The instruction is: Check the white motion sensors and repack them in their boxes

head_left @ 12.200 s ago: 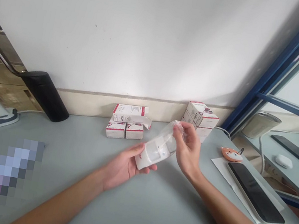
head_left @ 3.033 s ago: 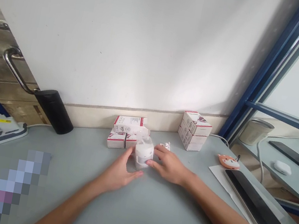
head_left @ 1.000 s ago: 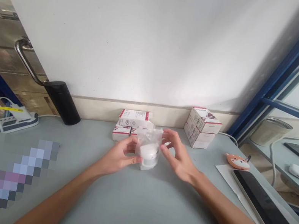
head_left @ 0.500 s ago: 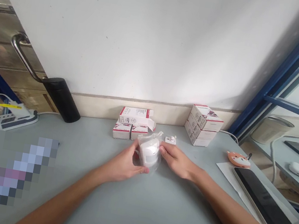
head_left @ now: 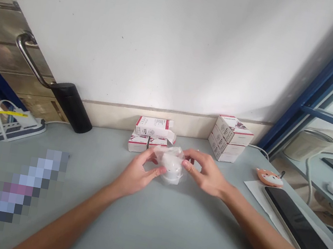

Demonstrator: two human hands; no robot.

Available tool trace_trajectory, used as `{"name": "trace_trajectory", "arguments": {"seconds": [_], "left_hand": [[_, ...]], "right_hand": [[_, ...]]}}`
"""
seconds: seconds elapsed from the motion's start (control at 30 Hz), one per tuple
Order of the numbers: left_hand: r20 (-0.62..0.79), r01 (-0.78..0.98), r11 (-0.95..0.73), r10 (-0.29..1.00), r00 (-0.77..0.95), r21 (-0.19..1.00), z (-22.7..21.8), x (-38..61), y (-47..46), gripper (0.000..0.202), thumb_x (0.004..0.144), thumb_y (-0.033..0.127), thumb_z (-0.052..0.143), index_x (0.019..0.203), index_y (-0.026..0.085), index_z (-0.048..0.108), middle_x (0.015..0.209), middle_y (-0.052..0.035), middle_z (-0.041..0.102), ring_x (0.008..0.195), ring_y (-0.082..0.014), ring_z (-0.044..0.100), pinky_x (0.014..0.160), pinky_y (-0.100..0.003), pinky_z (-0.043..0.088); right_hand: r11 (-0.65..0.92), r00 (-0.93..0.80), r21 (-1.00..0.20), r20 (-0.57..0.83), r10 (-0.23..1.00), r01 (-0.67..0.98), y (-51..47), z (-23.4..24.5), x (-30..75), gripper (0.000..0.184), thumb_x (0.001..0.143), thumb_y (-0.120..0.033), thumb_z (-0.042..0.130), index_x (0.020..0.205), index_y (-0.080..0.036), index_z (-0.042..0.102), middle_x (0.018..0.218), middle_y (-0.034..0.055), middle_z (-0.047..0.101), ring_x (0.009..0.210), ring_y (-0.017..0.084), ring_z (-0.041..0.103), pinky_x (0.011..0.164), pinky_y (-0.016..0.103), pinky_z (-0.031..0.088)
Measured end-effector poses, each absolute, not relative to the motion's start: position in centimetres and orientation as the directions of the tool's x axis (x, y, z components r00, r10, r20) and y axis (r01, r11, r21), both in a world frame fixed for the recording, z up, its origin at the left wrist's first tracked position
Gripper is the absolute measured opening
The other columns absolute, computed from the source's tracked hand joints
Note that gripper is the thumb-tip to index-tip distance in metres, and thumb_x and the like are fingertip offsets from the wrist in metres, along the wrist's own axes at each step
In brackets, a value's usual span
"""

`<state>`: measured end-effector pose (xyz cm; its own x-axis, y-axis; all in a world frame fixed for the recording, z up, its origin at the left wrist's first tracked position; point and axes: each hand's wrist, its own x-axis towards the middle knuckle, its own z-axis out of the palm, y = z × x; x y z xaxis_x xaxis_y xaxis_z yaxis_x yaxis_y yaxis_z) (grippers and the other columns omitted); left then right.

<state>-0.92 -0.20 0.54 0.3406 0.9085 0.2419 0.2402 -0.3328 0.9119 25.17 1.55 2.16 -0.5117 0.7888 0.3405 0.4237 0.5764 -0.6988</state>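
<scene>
Between my hands is a rounded white device, which looks like a motion sensor (head_left: 171,169), inside a clear plastic bag (head_left: 177,151). My left hand (head_left: 140,173) grips it from the left, thumb across the front and fingers behind. On the other side my right hand (head_left: 206,172) pinches the bag's right edge between thumb and fingers. The bagged device is tilted just above or on the grey table; I cannot tell which. Behind my left hand lie small white-and-red boxes (head_left: 152,127), the upper one with an open flap.
Stacked white-and-red boxes (head_left: 230,138) stand at the back right. On the right are an orange animal-shaped item (head_left: 269,178) and a phone (head_left: 300,225) on paper. To the left are a black cylinder (head_left: 72,108), a power strip (head_left: 16,128) and a pixelated object (head_left: 21,189).
The bagged sensor has been turned, so its front window no longer shows. My left thumb has moved up onto its face. A small white item behind it is now mostly hidden by my right hand.
</scene>
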Motion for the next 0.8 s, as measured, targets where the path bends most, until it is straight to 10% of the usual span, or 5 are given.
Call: {"name": "trace_trajectory", "arguments": {"seconds": [0.3,0.8], "left_hand": [[0.15,0.296,-0.295,0.892,0.427,0.908,-0.6,-0.7,0.2,0.058,0.09,0.051,0.08,0.138,0.026,0.06,0.132,-0.01,0.07,0.116,-0.0269,0.066,0.1,-0.04,0.054],[0.262,0.079,-0.322,0.871,0.416,0.944,0.2,-0.9,0.2,0.056,0.091,0.046,0.08,0.133,0.026,0.05,0.139,-0.0117,0.065,0.128,-0.0281,0.064,0.109,-0.044,0.05]], "right_hand": [[0.6,-0.653,-0.632,0.19,0.733,0.49,2.6,0.9,25.3,0.035,0.11,-0.038,0.043,0.089,-0.021,0.064,0.088,0.0039,0.07,0.08,0.02,0.057,0.08,0.035,0.046],[0.55,-0.618,-0.705,0.202,0.76,0.447,1.8,1.1,25.0,0.033,0.102,-0.053,0.063,0.116,-0.023,0.07,0.102,0.005,0.074,0.087,0.022,0.063,0.079,0.036,0.051]]}}
